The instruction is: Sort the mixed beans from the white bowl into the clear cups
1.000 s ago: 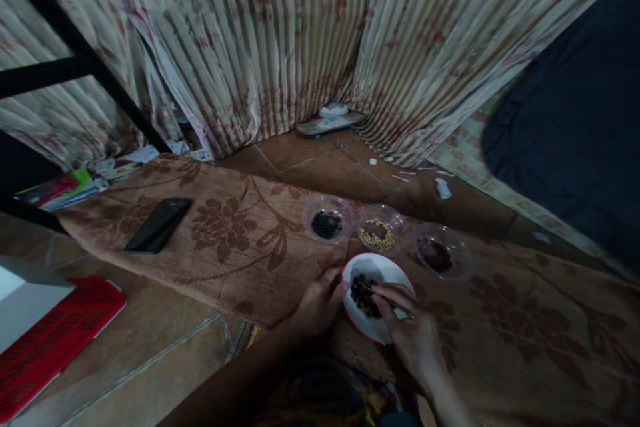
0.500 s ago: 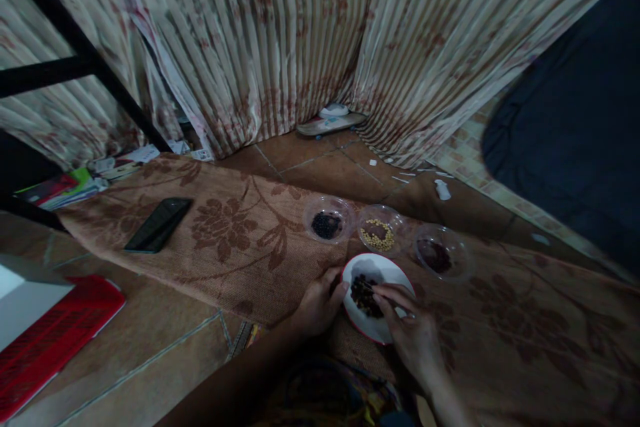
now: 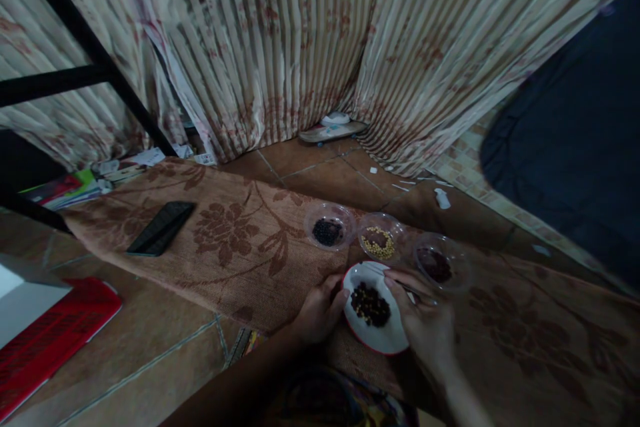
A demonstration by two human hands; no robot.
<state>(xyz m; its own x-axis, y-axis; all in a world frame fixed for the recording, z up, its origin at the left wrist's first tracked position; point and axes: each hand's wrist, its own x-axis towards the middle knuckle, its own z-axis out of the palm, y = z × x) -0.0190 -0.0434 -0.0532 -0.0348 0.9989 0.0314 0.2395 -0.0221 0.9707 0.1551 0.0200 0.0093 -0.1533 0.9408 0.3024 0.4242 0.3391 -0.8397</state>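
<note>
Item: one white dish [image 3: 390,340] with a red rim, at the near edge of the cloth-covered bench [image 3: 280,287], directly before me; presumably there so that both hands could reach it.
Item: my left hand [image 3: 320,310], thumb over the dish's left rim and fingers bent against its outside, pinching the edge, I judge, to steady it.
Item: my right hand [image 3: 427,320], fingers curled around a thin tool [image 3: 415,295], fingertips meeting the right rim, probably as a second support. The kind of tool I could not tell; the hand hid much of it.
Item: mixed beans [image 3: 370,305], dark and yellow, one heap in the middle of the dish, likely gathered there by its sloping sides.
Item: three clear cups in a row just beyond the dish, apparently to keep kinds apart: the left cup [image 3: 345,217] with black beans [image 3: 327,232], the middle cup [image 3: 380,219] with yellow beans [image 3: 383,250], the right cup [image 3: 457,270] with dark red beans [image 3: 434,267].
Item: one phone [image 3: 161,228], flat, well apart to the left, perhaps clear of my elbows.
Count: hands, two; dish, one; tool, one; cups, three; phone, one; beans, too small to number.
</note>
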